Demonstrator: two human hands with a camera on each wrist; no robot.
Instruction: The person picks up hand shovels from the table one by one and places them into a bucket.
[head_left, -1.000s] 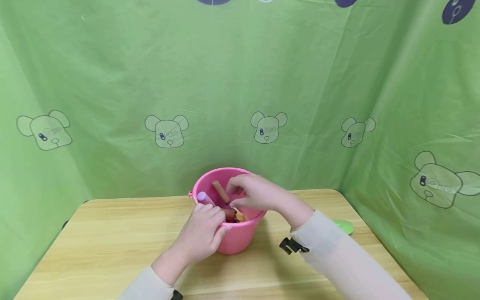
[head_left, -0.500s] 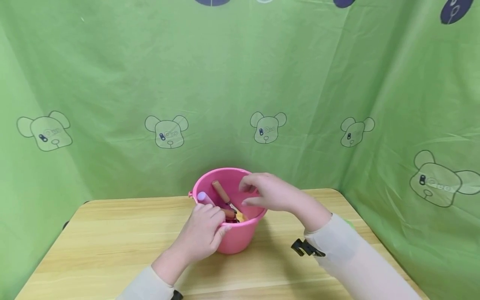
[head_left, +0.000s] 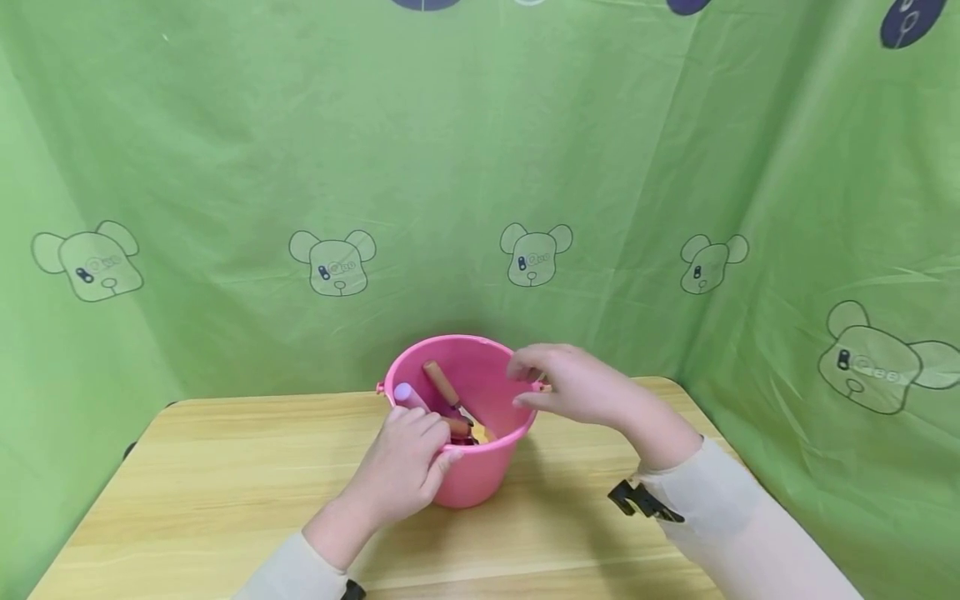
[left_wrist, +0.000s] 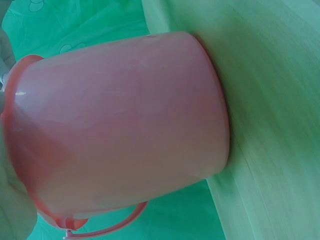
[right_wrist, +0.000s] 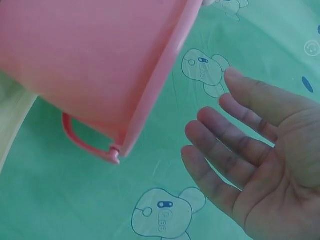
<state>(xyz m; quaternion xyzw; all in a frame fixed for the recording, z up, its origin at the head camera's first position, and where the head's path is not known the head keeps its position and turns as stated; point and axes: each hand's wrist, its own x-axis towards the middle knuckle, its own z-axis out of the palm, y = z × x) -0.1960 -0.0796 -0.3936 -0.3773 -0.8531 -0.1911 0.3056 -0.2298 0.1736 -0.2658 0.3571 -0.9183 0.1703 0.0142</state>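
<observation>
A pink bucket [head_left: 474,481] stands upright on the wooden table. My left hand [head_left: 401,461] grips its near-left rim, fingers over the edge and thumb along the outside. Inside lean a tool with a wooden handle [head_left: 441,382] and a lilac rod-like piece [head_left: 409,397]. A second wooden handle [head_left: 457,428] lies lower, close to the left fingers, beside something yellow [head_left: 483,433]. Over the right rim hovers my right hand [head_left: 573,385], holding nothing. In the right wrist view its fingers [right_wrist: 220,165] are loosely bent, apart from the bucket. The tools' lower ends are hidden.
The wooden table [head_left: 247,475] extends to both sides of the bucket. Green cloth [head_left: 420,167] with printed bear heads hangs behind and at the sides. The bucket's pink carrying handle [left_wrist: 117,227] hangs down along its far side.
My right hand has come up out of the bucket and moved right, over the rim, with nothing in it. The right sleeve now covers the green disc. My left hand stays still.
</observation>
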